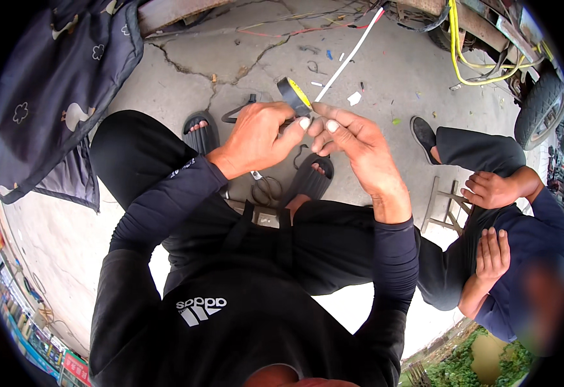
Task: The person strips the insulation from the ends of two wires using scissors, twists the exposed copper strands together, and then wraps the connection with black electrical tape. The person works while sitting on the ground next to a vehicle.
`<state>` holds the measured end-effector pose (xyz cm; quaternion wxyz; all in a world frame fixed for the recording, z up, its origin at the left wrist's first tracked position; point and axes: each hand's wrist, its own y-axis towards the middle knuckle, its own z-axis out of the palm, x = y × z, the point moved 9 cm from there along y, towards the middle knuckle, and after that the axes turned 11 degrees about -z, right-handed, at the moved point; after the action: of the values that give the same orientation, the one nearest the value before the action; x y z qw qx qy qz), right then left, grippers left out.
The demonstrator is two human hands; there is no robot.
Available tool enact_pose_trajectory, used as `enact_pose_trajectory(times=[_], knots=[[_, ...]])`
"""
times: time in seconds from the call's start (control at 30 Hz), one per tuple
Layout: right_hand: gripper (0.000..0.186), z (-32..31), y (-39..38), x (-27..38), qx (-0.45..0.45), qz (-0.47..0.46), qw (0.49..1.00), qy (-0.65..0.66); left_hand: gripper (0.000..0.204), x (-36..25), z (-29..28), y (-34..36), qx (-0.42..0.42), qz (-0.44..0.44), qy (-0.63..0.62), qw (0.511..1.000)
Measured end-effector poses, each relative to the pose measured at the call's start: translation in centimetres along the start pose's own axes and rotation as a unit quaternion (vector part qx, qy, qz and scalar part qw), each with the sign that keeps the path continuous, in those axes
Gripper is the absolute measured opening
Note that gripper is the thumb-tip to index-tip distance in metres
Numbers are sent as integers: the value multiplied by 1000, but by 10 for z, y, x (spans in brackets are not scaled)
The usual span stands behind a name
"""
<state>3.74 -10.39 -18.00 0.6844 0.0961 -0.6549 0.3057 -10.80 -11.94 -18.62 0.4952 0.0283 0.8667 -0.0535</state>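
Observation:
A roll of black electrical tape [290, 94] with a yellow inner ring stands between the fingers of my left hand [256, 137]. My right hand [364, 145] is closed in a pinch at the near end of a white cable [350, 57]. That cable runs up and away to the right, showing red at its far end. My fingertips almost meet below the roll; the cable's end and any strip of tape there are hidden by them. Below my hands, a pair of scissors [267, 188] with dark handles lies between my feet.
At the right a person in dark clothes [520, 238] sits near a small stool [446, 205]. Yellow cable [456, 55] hangs by a vehicle frame and tire [543, 108]. Dark patterned fabric [56, 90] hangs at left. Scraps and thin wires litter the cracked concrete [185, 84].

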Motion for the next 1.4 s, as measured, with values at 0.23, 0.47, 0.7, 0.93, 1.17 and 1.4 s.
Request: enact_pose_trajectory(times=[0.23, 0.47, 0.7, 0.93, 1.17, 1.4], knots=[[53, -31, 50, -7, -17, -73, 988, -138, 59, 52, 20, 31, 95, -243, -324, 909], [50, -17, 64, -17, 103, 1, 995, -18, 42, 45, 34, 33, 180, -325, -429, 823], [52, -42, 41, -6, 56, -19, 986, -154, 31, 26, 32, 38, 130, -204, -298, 924], [66, -43, 3, -18, -17, 59, 997, -55, 30, 23, 39, 27, 58, -147, -184, 970], [74, -38, -16, -18, -81, 149, 983, -77, 13, -30, 25, 7, -92, 118, 105, 983], [44, -1, -13, 4, -50, 42, 998, -2, 12, -11, 18, -1, -53, 93, 73, 992]])
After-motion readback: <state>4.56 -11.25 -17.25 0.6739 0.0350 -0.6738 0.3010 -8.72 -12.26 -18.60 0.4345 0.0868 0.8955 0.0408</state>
